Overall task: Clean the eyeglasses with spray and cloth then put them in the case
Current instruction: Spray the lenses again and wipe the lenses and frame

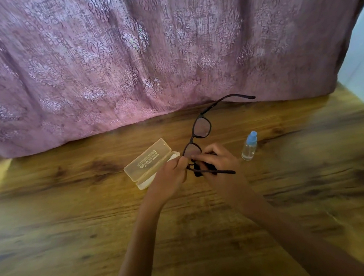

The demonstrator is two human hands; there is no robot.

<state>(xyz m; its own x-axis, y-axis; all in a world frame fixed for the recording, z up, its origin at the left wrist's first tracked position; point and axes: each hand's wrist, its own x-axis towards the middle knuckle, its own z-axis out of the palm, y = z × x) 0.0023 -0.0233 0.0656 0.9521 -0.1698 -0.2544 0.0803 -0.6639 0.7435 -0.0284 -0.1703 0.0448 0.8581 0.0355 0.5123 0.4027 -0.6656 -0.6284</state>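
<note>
While both hands, left (174,174) & right (218,160), grip 1 eyeglasses (200,132), 1 case (150,163) & 1 spray bottle (249,146) sit nearby.

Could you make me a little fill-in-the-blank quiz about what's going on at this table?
1. Both hands hold the ____ above the wooden table.
2. The spray bottle has a ____ cap.
3. The plastic case lies with its lid ____.
4. The bottle stands to the ____ of the right hand.

Missing words: eyeglasses; blue; open; right
</note>
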